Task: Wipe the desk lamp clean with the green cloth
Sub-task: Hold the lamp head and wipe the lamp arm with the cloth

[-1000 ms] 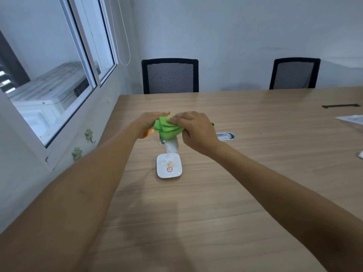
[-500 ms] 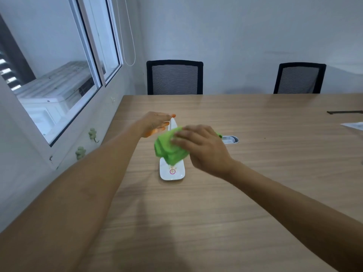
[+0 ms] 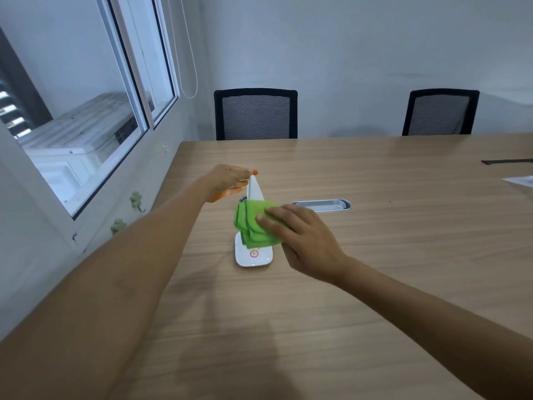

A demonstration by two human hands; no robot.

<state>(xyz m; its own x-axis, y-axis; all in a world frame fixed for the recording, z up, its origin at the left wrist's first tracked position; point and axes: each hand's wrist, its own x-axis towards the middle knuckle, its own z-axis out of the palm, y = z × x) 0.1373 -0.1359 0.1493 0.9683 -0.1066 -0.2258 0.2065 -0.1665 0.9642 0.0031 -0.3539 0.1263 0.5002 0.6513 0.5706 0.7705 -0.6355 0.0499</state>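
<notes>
A small white desk lamp (image 3: pixel 255 192) stands on the wooden table (image 3: pixel 375 255), its flat base (image 3: pixel 253 257) showing a small pink ring mark. My left hand (image 3: pixel 227 182) pinches the top end of the lamp's white arm. My right hand (image 3: pixel 300 238) holds the folded green cloth (image 3: pixel 253 223) pressed against the lower part of the lamp arm, just above the base. The cloth hides the lamp's lower stem.
A silver oval cable grommet (image 3: pixel 321 204) sits in the table just right of the lamp. Two black mesh chairs (image 3: pixel 255 114) (image 3: pixel 439 112) stand at the far edge. Windows line the left wall. A paper (image 3: pixel 519 180) and a dark slot (image 3: pixel 506 161) lie far right.
My right hand has slid the green cloth down the lamp arm from the top toward the base. My left hand now holds the uncovered top end.
</notes>
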